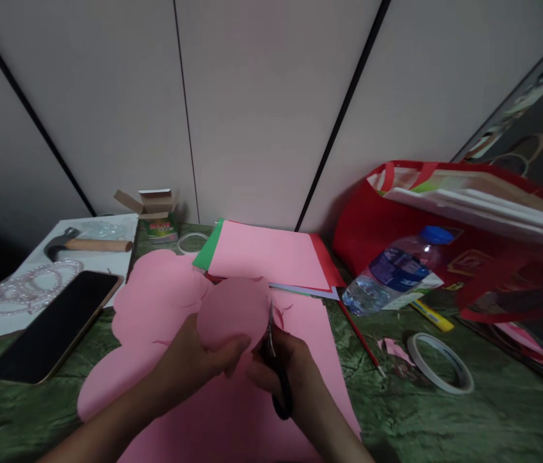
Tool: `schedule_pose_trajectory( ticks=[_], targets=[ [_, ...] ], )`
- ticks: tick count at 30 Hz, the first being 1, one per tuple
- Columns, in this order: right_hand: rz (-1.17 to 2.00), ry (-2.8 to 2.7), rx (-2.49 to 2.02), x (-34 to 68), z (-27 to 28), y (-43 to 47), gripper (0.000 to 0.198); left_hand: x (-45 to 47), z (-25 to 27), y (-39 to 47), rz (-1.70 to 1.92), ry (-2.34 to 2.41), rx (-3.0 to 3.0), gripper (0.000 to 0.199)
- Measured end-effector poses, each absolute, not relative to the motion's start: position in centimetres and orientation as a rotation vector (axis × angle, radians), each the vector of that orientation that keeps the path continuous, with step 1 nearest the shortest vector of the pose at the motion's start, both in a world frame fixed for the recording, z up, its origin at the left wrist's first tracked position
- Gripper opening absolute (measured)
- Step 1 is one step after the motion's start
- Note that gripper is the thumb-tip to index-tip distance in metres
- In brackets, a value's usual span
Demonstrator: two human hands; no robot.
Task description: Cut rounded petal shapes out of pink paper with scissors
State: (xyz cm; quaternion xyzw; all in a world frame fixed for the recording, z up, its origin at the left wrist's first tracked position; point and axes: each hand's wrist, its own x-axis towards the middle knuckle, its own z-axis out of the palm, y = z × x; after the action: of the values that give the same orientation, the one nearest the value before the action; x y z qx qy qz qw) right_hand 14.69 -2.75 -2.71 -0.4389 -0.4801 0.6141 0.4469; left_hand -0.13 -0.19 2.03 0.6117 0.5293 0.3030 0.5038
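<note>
My left hand [211,357] pinches a rounded piece of pink paper [233,308] between thumb and fingers, raised above the larger pink sheet [247,411]. In my right hand [290,366] is a pair of scissors [281,386] with black handles. Their blades point away from me along the right edge of the rounded piece, touching or very close to it. Thin curled pink offcuts [284,310] lie just beyond the blades. Cut pink paper with scalloped edges [153,296] spreads to the left, partly under my left forearm.
Coloured paper sheets [268,251] lie behind. At left are a phone [54,328], hammer [92,245], bead strands [35,286] and small open box [160,225]. At right are a water bottle [391,273], red bag [362,218], pencil [360,337], tape roll [439,363] and yellow cutter [432,315].
</note>
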Motion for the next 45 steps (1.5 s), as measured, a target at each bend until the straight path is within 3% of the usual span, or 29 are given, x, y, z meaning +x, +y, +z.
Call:
schedule_pose_trajectory(
  ticks=[45],
  targets=[
    [1.527,-1.062,-1.249,14.4,-2.0,-2.8,0.021,-0.9,0.9,0.4,0.922,1.263,1.534,0.027]
  ],
)
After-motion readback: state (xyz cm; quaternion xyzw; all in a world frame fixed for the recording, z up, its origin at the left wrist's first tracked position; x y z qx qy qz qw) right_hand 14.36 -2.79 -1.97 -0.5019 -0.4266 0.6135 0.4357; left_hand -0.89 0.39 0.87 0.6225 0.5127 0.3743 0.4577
